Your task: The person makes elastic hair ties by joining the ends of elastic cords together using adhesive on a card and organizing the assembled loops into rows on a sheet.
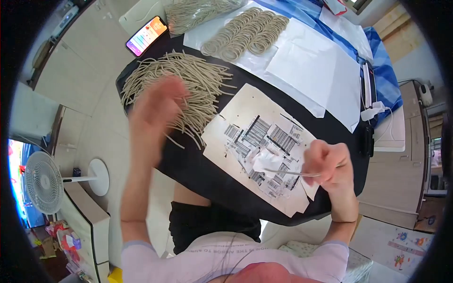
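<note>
My left hand point(158, 101), smeared by motion, is over a loose pile of thin beige cords point(203, 78) on the black table cover; whether it holds anything cannot be made out. My right hand point(329, 162) is closed on one end of a single thin cord point(288, 172), which stretches leftward across the cardboard sheet point(225, 111). The sheet is covered with printed barcode labels point(257, 129). Near the cord's free end lies a crumpled white scrap point(265, 159), like tissue.
Three rows of coiled beige rings point(243, 35) lie on white sheeting point(302, 70) at the back. Beside them are a clear bag of cords point(200, 14) and a lit phone point(147, 36). A white fan point(43, 181) stands at left. A white plug with cable point(373, 112) sits at right.
</note>
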Available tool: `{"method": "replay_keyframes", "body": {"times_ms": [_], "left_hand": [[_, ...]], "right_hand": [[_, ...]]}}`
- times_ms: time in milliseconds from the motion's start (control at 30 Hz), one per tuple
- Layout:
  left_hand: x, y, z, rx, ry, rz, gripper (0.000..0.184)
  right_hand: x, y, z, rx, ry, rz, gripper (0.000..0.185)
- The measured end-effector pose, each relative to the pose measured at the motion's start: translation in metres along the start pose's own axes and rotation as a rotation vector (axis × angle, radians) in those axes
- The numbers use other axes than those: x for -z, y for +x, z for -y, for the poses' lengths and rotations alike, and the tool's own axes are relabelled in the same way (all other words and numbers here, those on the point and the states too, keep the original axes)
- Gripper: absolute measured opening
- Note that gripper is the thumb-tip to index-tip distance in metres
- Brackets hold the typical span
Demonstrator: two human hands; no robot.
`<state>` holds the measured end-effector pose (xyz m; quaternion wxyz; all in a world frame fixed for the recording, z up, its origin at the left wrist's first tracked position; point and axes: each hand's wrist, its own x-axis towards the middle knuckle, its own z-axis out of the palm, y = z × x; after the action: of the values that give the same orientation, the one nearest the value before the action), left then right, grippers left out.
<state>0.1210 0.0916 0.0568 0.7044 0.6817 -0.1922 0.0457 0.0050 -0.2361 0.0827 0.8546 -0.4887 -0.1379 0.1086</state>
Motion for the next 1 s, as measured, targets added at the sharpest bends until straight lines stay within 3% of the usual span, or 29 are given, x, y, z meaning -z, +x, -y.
{"method": "replay_keyframes", "body": {"times_ms": [100,133,200,267,400,567,733,833,1000], "left_hand": [[0.081,0.093,0.035,-0.092,0.314,-0.403,0.049],[0.12,0.121,0.055,-0.098,0.398,-0.438,0.054],[0.177,0.166,0.082,0.139,0.483,-0.496,0.06],[0.202,0.189,0.097,0.264,0.519,-0.402,0.06],[0.214,0.212,0.108,0.507,0.33,-0.169,0.056],[0.218,0.214,0.114,0.486,0.238,-0.079,0.052],[0.209,0.211,0.12,0.381,0.329,-0.173,0.048],[0.208,0.212,0.127,0.347,0.364,-0.227,0.048],[0.211,0.213,0.131,0.356,0.316,-0.264,0.048]], "right_hand": [[0.003,0.001,0.008,0.11,0.009,-0.022,0.016],[0.006,0.002,0.01,0.142,0.035,-0.016,0.018],[0.014,0.002,0.011,0.153,-0.026,-0.013,0.024],[0.018,0.003,0.011,0.156,-0.036,-0.03,0.025],[0.029,0.006,0.013,0.173,-0.02,-0.064,0.026],[0.038,0.009,0.017,0.193,0.0,-0.067,0.027],[0.045,0.012,0.021,0.191,0.0,-0.095,0.031],[0.047,0.009,0.024,0.149,0.072,-0.251,0.033],[0.064,0.01,0.048,0.358,-0.281,-0.472,0.035]]}}
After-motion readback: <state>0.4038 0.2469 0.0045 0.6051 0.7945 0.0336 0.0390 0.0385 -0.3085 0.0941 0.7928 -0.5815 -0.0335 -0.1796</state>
